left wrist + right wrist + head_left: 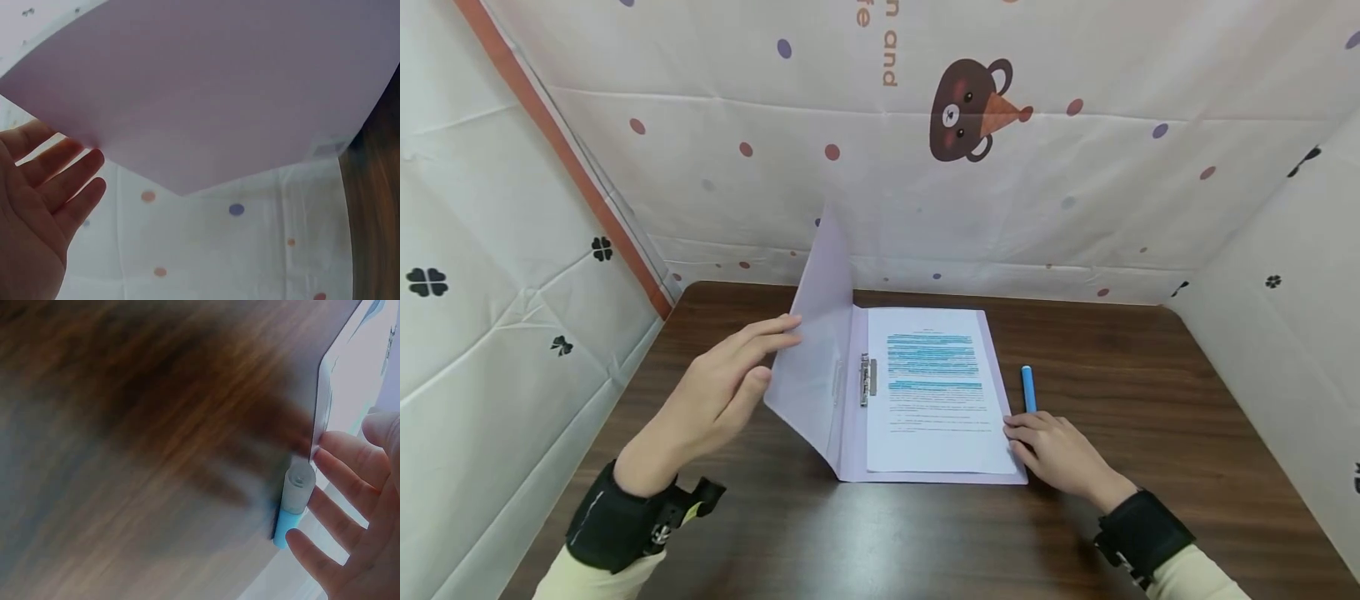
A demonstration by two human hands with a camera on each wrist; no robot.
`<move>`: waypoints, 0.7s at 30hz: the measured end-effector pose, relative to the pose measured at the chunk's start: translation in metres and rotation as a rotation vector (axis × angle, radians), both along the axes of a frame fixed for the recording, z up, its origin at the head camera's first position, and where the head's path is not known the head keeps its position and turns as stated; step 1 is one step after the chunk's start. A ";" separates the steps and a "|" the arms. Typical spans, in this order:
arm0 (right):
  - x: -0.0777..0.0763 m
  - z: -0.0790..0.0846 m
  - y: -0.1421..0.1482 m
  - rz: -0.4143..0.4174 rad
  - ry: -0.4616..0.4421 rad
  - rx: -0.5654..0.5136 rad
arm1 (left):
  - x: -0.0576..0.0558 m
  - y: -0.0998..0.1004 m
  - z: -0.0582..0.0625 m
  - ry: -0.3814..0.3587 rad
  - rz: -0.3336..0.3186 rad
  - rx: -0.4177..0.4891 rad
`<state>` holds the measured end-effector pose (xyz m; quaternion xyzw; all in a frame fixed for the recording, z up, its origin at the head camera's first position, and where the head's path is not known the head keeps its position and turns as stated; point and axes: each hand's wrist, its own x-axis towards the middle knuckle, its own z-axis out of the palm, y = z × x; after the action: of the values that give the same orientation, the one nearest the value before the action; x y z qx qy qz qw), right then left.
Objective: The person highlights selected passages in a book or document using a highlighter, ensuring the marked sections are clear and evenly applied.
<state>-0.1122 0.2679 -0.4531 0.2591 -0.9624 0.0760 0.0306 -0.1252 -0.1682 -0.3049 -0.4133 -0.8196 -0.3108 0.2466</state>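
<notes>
A lavender folder [852,454] lies spread on the table, its cover [811,358] standing up at a slant on the left. My left hand [722,387] has its fingers extended, with the tips against the outer edge of that cover [219,94]. Inside the folder, beside a metal clip [864,380], is a printed sheet [940,450] with many lines marked in blue. My right hand [1063,454] touches the folder's right edge with its fingertips, fingers loosely extended. Right by those fingers lies a blue marker [1028,387], its lower end hidden in the head view.
The dark wooden table [1120,375] ends at a patterned white cloth wall [880,192] behind the folder. More white cloth [497,333] borders the left side, and another panel [1292,333] the right. Black bands [625,517] wrap both wrists.
</notes>
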 end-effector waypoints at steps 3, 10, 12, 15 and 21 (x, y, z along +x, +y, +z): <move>0.001 -0.001 0.002 -0.009 0.002 0.001 | 0.002 -0.008 -0.002 0.002 0.016 0.040; 0.002 -0.001 0.003 -0.012 0.002 -0.006 | 0.008 -0.030 -0.012 0.010 0.143 0.064; 0.002 -0.001 0.003 -0.010 0.003 -0.006 | 0.010 -0.036 -0.015 0.015 0.190 0.053; 0.002 -0.001 0.003 -0.009 0.005 -0.009 | 0.014 -0.045 -0.021 0.006 0.252 0.026; 0.002 -0.001 0.002 -0.013 0.018 -0.024 | 0.019 -0.063 -0.034 -0.011 0.345 -0.044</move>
<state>-0.1097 0.2703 -0.4546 0.2530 -0.9628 0.0849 0.0427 -0.1067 -0.2315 -0.3391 -0.2701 -0.8864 -0.2481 0.2826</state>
